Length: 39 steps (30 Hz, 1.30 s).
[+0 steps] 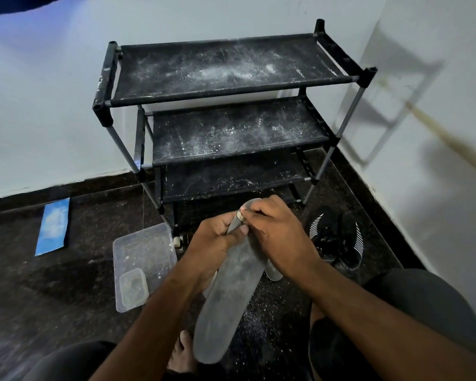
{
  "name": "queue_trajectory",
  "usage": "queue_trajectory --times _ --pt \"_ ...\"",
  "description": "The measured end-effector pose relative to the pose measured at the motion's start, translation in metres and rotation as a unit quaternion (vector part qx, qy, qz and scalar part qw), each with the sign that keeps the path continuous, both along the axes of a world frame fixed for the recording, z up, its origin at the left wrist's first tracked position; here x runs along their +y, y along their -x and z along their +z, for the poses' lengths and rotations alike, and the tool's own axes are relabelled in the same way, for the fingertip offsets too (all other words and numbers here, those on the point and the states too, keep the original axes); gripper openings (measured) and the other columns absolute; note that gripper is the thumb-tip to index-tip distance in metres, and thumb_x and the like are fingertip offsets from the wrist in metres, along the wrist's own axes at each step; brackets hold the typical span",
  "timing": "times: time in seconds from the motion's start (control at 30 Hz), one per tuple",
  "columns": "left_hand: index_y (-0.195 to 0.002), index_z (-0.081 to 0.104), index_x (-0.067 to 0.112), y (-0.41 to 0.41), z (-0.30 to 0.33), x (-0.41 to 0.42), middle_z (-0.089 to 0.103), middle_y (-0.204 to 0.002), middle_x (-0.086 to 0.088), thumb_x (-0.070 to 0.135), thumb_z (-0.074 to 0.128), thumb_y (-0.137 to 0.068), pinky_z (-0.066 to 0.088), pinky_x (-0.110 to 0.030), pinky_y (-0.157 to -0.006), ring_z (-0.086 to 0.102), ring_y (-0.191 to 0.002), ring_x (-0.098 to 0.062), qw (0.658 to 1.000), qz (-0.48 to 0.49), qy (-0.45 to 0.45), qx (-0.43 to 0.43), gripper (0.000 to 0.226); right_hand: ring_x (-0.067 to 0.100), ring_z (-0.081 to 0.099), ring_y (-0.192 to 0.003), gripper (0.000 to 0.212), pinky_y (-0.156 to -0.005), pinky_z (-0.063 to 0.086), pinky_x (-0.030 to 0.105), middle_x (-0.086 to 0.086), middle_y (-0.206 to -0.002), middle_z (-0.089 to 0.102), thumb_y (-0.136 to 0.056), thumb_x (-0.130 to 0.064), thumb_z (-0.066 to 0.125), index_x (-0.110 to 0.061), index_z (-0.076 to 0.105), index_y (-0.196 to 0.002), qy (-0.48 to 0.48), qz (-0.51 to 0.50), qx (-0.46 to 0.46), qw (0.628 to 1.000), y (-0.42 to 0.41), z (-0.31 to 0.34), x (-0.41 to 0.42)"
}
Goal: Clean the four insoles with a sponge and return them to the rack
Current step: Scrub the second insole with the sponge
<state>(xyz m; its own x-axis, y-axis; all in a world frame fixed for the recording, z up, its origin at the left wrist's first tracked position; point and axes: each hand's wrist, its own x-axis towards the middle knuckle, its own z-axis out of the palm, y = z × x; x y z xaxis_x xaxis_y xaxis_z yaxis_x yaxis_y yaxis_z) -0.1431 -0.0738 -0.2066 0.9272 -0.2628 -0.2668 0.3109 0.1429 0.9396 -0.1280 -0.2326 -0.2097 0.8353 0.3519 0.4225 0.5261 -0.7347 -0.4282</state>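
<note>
While both hands grip, long grey insole (226, 295) looks matte, dusty.

The left hand (217, 237) is gripping a grey insole (226, 298) near its far end, in front of the rack (226, 111). The right hand (275, 232) is pinching a small sponge (240, 215) against that end. Left of the rack's foot a clear tub (143, 259) is lying; to the right, black shoes (335, 237) are sitting.

Grey insole (226, 306), white-speckled black rack (226, 70), white-striped black shoes (337, 237).
</note>
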Motion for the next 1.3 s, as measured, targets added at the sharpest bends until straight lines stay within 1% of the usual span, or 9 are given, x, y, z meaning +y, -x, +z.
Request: queue_trajectory --times 0.07,0.23,0.37,0.43,0.6,0.77,0.93,1.1,1.3 --pt "-0.111 0.075 0.005 0.000 0.001 0.001 0.072 -0.105 -0.024 0.006 0.058 -0.102 0.052 -0.042 -0.085 0.067 -0.095 -0.029 1.000 0.001 0.003 0.000 0.019 0.011 0.051 -0.092 0.019 -0.083 0.041 0.011 -0.002 -0.100 0.058 -0.081 -0.003 0.074 -0.006 0.073 -0.100 0.006 -0.006 -0.011 1.000 0.001 0.003 0.002" --pt "-0.104 0.079 0.012 0.001 0.003 -0.001 0.074 -0.107 -0.026 0.007 0.058 -0.102 0.053 -0.048 -0.088 0.070 -0.094 -0.033 1.000 0.005 -0.018 -0.008 0.021 0.015 0.056 -0.085 0.009 -0.075 0.053 0.031 0.003 -0.088 0.063 -0.090 -0.008 0.065 -0.008 0.074 -0.093 -0.039 -0.107 0.015 0.993 -0.006 0.010 -0.005" --pt "-0.103 0.077 0.006 0.003 0.002 -0.001 0.067 -0.108 -0.036 0.008 0.061 -0.100 0.049 -0.050 -0.086 0.066 -0.093 -0.034 1.000 0.000 -0.020 -0.020 0.016 0.005 0.047 -0.086 0.009 -0.082 0.036 0.005 0.003 -0.089 0.063 -0.088 -0.003 0.067 -0.005 0.073 -0.093 -0.055 -0.049 0.006 0.997 0.000 0.005 0.004" --pt "-0.105 0.076 0.003 0.004 0.003 -0.001 0.067 -0.108 -0.036 0.015 0.065 -0.097 0.051 -0.047 -0.084 0.066 -0.092 -0.032 1.000 0.000 -0.012 -0.029 0.018 0.005 0.046 -0.087 0.006 -0.082 0.033 0.002 0.002 -0.089 0.061 -0.088 -0.005 0.069 -0.006 0.073 -0.092 -0.080 -0.044 -0.002 0.996 0.000 0.005 0.005" --pt "-0.109 0.075 0.002 0.001 -0.001 0.001 0.070 -0.109 -0.031 0.011 0.061 -0.099 0.051 -0.046 -0.086 0.067 -0.093 -0.030 1.000 0.011 -0.006 -0.018 0.019 0.017 0.055 -0.090 0.005 -0.072 0.053 0.025 -0.009 -0.098 0.050 -0.089 -0.011 0.070 -0.008 0.071 -0.093 -0.048 -0.028 -0.007 0.998 0.002 0.007 0.005" --pt "-0.114 0.074 0.002 0.001 0.000 -0.002 0.070 -0.112 -0.032 0.007 0.059 -0.101 0.053 -0.054 -0.091 0.068 -0.099 -0.045 1.000 -0.002 -0.012 -0.013 0.021 0.003 0.048 -0.084 0.007 -0.077 0.038 0.003 -0.002 -0.089 0.061 -0.088 -0.010 0.070 -0.011 0.075 -0.092 -0.080 -0.106 0.008 0.991 -0.011 0.004 -0.008" --pt "-0.113 0.074 0.002 0.002 0.001 -0.002 0.074 -0.107 -0.024 0.005 0.059 -0.100 0.057 -0.035 -0.080 0.070 -0.095 -0.028 1.000 0.004 -0.002 -0.008 0.020 0.012 0.057 -0.083 0.010 -0.077 0.044 0.011 0.005 -0.090 0.063 -0.084 -0.001 0.069 -0.006 0.074 -0.092 -0.062 -0.032 -0.015 0.997 0.005 0.005 0.008" --pt "-0.115 0.076 0.009 0.002 0.001 -0.002 0.075 -0.111 -0.021 0.003 0.057 -0.102 0.056 -0.050 -0.093 0.071 -0.106 -0.039 1.000 -0.003 -0.024 -0.008 0.024 0.013 0.058 -0.084 0.008 -0.079 0.048 0.019 0.002 -0.086 0.064 -0.088 -0.009 0.069 -0.007 0.075 -0.091 -0.116 -0.125 0.006 0.985 -0.009 0.009 -0.002" --pt "-0.115 0.074 0.007 0.003 0.001 -0.004 0.076 -0.111 -0.017 -0.005 0.052 -0.101 0.057 -0.037 -0.086 0.071 -0.108 -0.033 0.999 -0.012 -0.046 -0.011 0.029 0.012 0.057 -0.086 0.009 -0.079 0.049 0.020 0.003 -0.090 0.065 -0.088 -0.008 0.068 -0.007 0.075 -0.095 -0.088 -0.039 0.001 0.995 0.000 0.007 0.003"
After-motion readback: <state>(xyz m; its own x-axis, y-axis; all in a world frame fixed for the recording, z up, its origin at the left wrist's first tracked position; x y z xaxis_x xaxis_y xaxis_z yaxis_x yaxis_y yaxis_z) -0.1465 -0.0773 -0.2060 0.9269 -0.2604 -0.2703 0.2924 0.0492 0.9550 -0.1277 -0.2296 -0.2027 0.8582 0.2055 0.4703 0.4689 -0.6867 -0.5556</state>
